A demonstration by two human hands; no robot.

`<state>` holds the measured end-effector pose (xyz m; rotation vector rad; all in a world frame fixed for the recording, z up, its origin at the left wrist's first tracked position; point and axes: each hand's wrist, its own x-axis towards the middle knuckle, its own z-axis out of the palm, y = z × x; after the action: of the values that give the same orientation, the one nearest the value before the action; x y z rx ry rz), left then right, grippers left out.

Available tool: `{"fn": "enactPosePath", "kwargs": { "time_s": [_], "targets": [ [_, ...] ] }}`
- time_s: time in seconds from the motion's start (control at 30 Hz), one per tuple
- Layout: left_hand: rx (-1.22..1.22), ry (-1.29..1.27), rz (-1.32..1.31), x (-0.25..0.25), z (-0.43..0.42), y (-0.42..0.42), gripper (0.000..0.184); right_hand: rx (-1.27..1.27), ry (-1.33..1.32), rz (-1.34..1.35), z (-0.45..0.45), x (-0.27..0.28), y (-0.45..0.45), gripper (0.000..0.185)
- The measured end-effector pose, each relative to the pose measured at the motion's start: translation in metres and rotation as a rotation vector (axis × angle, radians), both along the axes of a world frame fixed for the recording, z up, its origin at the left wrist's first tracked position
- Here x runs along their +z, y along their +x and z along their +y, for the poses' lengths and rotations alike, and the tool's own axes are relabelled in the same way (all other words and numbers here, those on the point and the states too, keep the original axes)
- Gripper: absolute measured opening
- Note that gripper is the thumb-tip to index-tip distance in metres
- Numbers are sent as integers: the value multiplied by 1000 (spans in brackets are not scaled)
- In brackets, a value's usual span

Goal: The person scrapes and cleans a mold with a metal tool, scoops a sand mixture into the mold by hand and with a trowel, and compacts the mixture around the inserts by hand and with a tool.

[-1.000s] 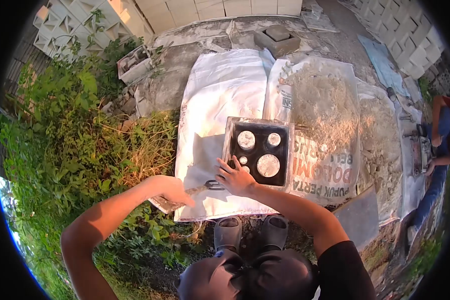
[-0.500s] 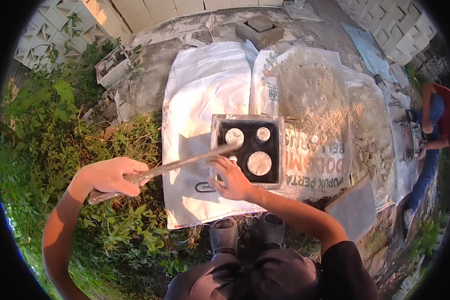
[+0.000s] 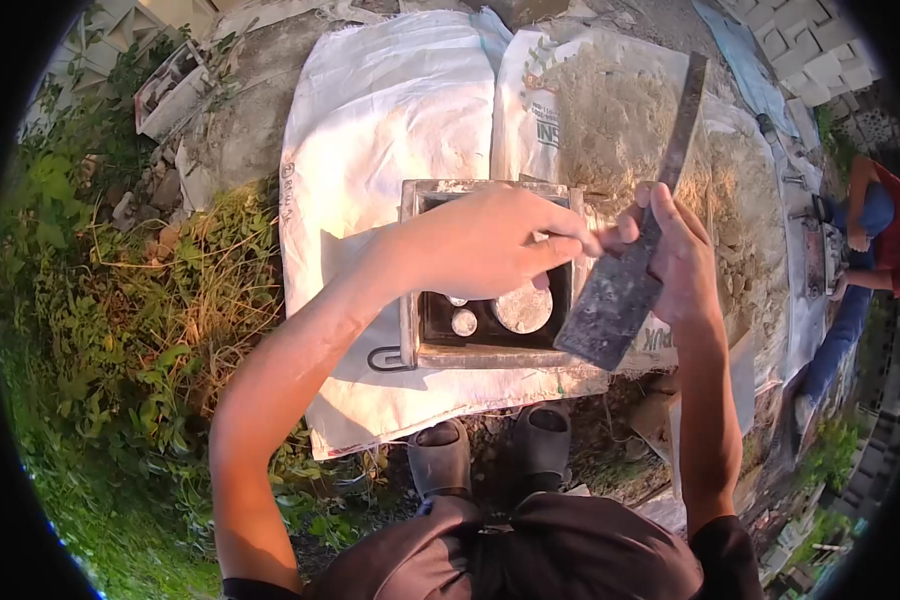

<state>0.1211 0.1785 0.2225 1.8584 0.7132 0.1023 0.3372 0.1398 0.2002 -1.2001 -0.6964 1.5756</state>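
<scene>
A grey, crusted, flat paddle-shaped tool point(image 3: 613, 308) slants upward, its wide blade low and its narrow end point(image 3: 687, 120) at the top. My right hand point(image 3: 682, 262) is wrapped round its middle. My left hand point(image 3: 480, 245) reaches across a square box mould point(image 3: 410, 330), its thumb and fingers drawn together by the right hand's fingers. Whether anything is pinched there is hidden. Inside the dark mould, a large pale round disc point(image 3: 523, 312) and a small round piece point(image 3: 463, 322) show below my left hand, which covers the upper part.
White sacks point(image 3: 370, 110) lie under the mould, with sandy material point(image 3: 610, 120) on the right one. Plants point(image 3: 200, 370) grow at left beside a pale container point(image 3: 173, 90). Another person point(image 3: 875, 220) crouches at far right. My sandals point(image 3: 440, 455) stand below the mould.
The tool has passed from my left hand to my right and swung upright on the right side. My left hand has moved right across the mould. The view has shifted slightly.
</scene>
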Motion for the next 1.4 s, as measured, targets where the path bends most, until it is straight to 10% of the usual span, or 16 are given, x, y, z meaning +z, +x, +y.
{"fn": "enactPosePath", "kwargs": {
  "time_s": [0.2, 0.27, 0.57, 0.93, 1.27, 1.4],
  "targets": [
    [1173, 328, -236, -154, 4, -64, 38, -180, 0, -255, -2, -75, 62, 14],
    [1227, -64, -162, -161, -12, -61, 56, -233, -152, -306, -10, -88, 67, 11],
    [1223, -12, 230, -190, -27, -61, 65, 44, -233, -561, -34, -139, 50, 29],
    [1252, -609, -325, -188, -47, -62, 73, 70, -275, -534, -17, -143, 26, 28],
    [1701, -313, -135, -189, -57, -56, 62, -8, -345, -533, -2, -131, 17, 17],
    [1530, 7, 189, -200, -69, -63, 47, -24, -319, -615, -6, -133, 12, 17]
  ]
}}
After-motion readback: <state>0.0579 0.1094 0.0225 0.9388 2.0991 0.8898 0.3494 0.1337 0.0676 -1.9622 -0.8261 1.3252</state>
